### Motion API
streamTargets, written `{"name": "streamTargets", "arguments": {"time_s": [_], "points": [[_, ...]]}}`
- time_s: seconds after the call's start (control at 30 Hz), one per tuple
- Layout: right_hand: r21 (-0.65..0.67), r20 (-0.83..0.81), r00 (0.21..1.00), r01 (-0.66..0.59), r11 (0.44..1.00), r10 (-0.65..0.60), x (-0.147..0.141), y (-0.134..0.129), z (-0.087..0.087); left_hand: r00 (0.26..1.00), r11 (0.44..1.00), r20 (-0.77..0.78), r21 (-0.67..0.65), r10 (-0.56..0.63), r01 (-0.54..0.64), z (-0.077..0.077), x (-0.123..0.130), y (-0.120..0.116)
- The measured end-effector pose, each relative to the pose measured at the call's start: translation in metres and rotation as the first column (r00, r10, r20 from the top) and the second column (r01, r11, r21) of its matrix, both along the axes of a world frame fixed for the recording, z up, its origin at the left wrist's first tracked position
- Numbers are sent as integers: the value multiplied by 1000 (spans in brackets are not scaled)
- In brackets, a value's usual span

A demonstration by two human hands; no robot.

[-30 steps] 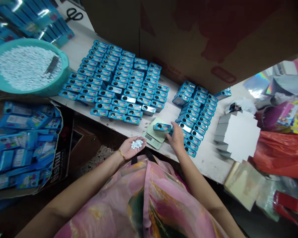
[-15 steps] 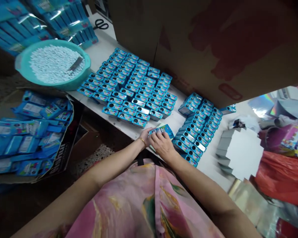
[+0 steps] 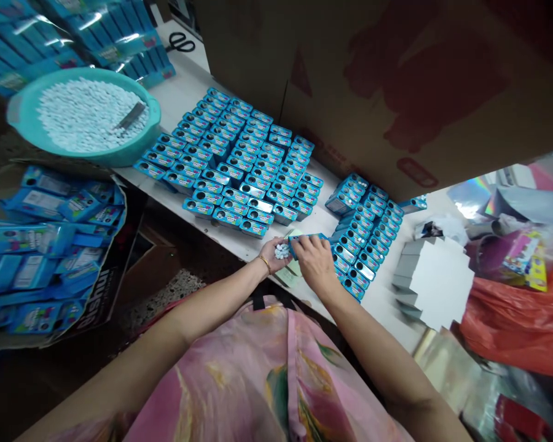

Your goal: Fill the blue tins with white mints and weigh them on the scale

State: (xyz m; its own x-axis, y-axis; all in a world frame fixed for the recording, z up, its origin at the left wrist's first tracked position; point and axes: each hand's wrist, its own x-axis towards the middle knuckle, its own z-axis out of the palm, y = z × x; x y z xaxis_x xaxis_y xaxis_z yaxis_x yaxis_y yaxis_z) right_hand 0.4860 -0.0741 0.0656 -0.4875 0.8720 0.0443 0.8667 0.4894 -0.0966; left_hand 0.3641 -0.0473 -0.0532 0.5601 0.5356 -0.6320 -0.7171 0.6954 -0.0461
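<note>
My left hand (image 3: pixel 270 256) is cupped palm up at the table's front edge, holding a small heap of white pellets (image 3: pixel 282 251). Beside it, my right hand (image 3: pixel 314 260) grips a small blue printed box (image 3: pixel 294 247), lying tilted with one end against the pellets. My right fingers cover most of the box. Behind my hands, many upright blue boxes (image 3: pixel 235 196) stand in rows with a dark round spot on top. Another block of the same boxes (image 3: pixel 368 236) stands just right of my right hand.
At the left stands a turquoise bowl (image 3: pixel 155 113) of white pellets with a flat grey piece (image 3: pixel 129 115) in it. Below is a carton (image 3: pixel 113 270) of blue boxes. A big brown carton (image 3: pixel 258 55) rises behind; scissors (image 3: pixel 181 42) lie far back. White card (image 3: pixel 435 282) lies right.
My right hand has moved slightly right and lifted the box off my left palm, exposing the white pellets there. The view has shifted a little.
</note>
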Motion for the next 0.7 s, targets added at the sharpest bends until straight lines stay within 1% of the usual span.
{"name": "streamTargets", "arguments": {"time_s": [0.03, 0.1, 0.23, 0.37, 0.47, 0.53, 0.6, 0.7], "points": [[-17, -64, 996, 66, 998, -67, 8, 2, -1, 1000, 1000, -10, -16, 5, -5, -1, -1, 0], [-71, -217, 959, 171, 983, -182, 24, 3, -6, 1000, 999, -26, -44, -5, 4, -2, -3, 1], [-212, -488, 810, 250, 945, -324, 48, -2, -29, 996, 997, -62, -46, -60, 57, 1, -15, 1], [-341, -610, 626, 346, 874, -485, 52, -6, -61, 990, 996, -126, -65, -69, 61, 2, -36, -7], [-404, -653, 525, 368, 838, -546, 48, -7, -84, 983, 995, -177, -93, -56, 40, -1, -52, -21], [-428, -660, 494, 371, 824, -566, 45, -8, -95, 978, 993, -200, -109, -57, 36, -5, -61, -30], [-437, -651, 495, 374, 818, -575, 45, -10, -101, 977, 992, -206, -120, -60, 36, -7, -67, -37], [-411, -648, 543, 341, 845, -534, 51, -16, -98, 976, 992, -208, -120, -57, 32, -5, -73, -43]]}}
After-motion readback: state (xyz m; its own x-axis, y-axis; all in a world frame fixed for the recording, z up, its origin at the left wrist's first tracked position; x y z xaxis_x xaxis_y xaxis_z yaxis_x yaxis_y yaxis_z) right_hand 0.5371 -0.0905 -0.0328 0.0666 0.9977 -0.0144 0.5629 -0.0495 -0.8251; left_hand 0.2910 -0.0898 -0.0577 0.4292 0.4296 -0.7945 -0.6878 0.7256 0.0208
